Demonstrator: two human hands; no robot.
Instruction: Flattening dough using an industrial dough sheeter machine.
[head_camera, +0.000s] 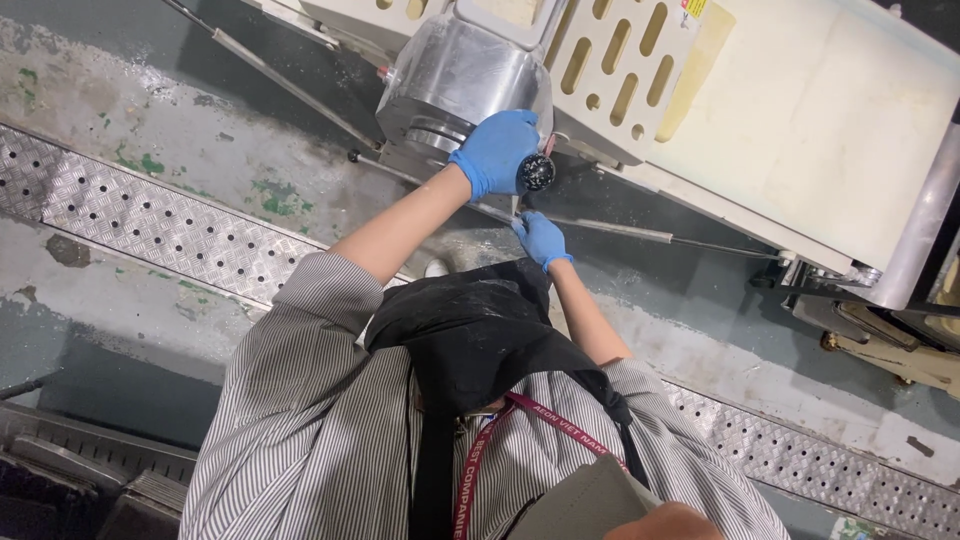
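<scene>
My left hand (495, 150), in a blue glove, is closed around a black round knob (538, 173) at the side of a shiny metal cylinder housing (455, 85) on a cream machine. My right hand (541, 238), also in a blue glove, sits just below it. Its fingertips pinch something small and thin near a slim metal rod (610, 228) under the machine; what it holds is too small to make out. A black apron (470, 335) and a striped shirt (300, 420) fill the lower middle of the view.
The cream machine has a slotted cover (610, 60) and a pale flat belt surface (830, 130) to the right. A perforated metal drain grate (150, 220) runs diagonally across the stained concrete floor (160, 120). A metal tube (925, 215) stands at the right edge.
</scene>
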